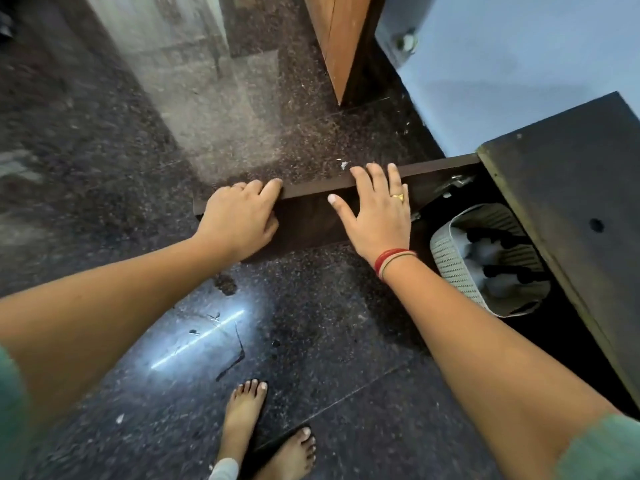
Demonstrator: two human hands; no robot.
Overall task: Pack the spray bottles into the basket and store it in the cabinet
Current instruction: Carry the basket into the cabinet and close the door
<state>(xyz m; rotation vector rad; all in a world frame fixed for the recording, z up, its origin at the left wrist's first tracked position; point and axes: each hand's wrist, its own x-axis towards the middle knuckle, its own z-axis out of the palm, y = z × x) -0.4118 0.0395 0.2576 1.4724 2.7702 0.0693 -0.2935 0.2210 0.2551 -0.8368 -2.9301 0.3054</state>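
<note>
Looking down from the head camera, the person's left hand (242, 220) curls over the outer end of the one open cabinet door (311, 216), fingers hooked on its top edge, while the right hand (375, 216) lies spread and flat on the same edge, nearer the hinge. The single basket (450, 261) already sits inside the cabinet (571, 188), just right of the right hand and closer to it, the door's long axis running from it leftward. Dark spray bottles (502, 251) show inside, perhaps two, though shadow blurs the count.

Pale perforated basket (450, 261) inside open dark cabinet (571, 188), spray bottles (498, 258) within
</note>
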